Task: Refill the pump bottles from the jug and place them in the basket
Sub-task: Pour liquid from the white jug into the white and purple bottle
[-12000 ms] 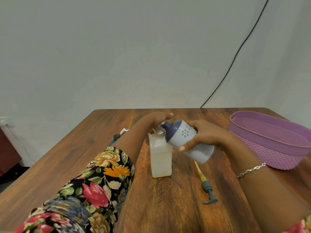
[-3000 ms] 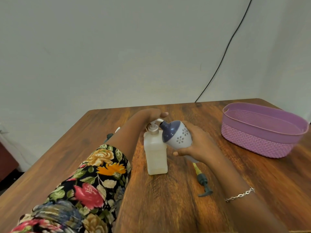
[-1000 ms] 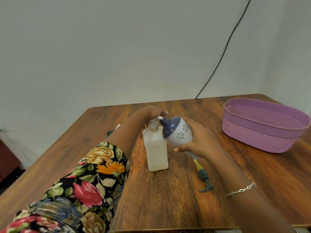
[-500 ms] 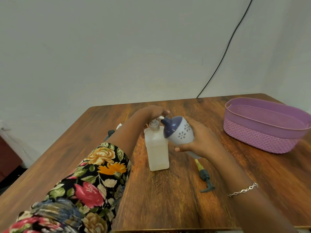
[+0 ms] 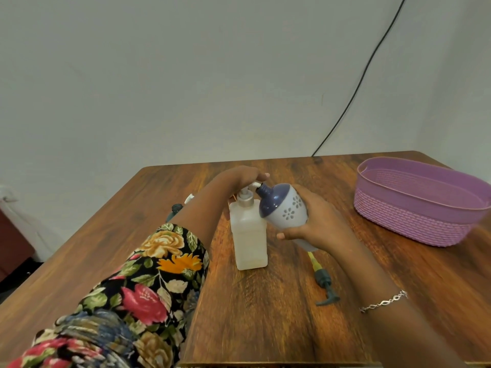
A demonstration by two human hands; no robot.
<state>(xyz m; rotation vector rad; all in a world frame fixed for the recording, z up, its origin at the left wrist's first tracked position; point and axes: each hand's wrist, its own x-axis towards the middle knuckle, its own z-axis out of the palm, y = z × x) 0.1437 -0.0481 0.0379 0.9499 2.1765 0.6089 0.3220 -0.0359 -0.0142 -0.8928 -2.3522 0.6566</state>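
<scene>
Left edge: floral sleeve [image 5: 148, 282], forearm running up to 12. Behind that forearm, at 10 o'clock from the centre of the surface [image 5: 265, 314], sit a dark cap [image 5: 175, 208] and a small white part [image 5: 189, 199], both half hidden. Centre: square bottle [image 5: 248, 235], upright, translucent plastic with cloudy pale contents; level unreadable. Metal collar, white pump head [image 5: 252, 185] on top. Left hand [image 5: 239, 179] sits on that pump head, fingers laid over it and one fingertip poking out past the nozzle; not wrapped round it as far as I can see. Blue-topped bottle [image 5: 284, 211] is off the surface at 2 o'clock from the square bottle, tilted, open neck touching or just at the nozzle. Its body is opaque white, bulbous, with a flower cut-out pattern and a dark blue dome shoulder; contents not visible. Right hand [image 5: 316, 224] is clamped round its body from the 3 o'clock side, thumb underneath. Chain bracelet [image 5: 382, 304] on that wrist. Loose pump [image 5: 322, 282] lies flat at 5 o'clock from the square bottle: grey head, yellowish dip tube running under the right hand. Basket [image 5: 414, 208] at 3 o'clock, well apart: oval, purple plastic, rope-weave wall. Surface is dark wood grain.
</scene>
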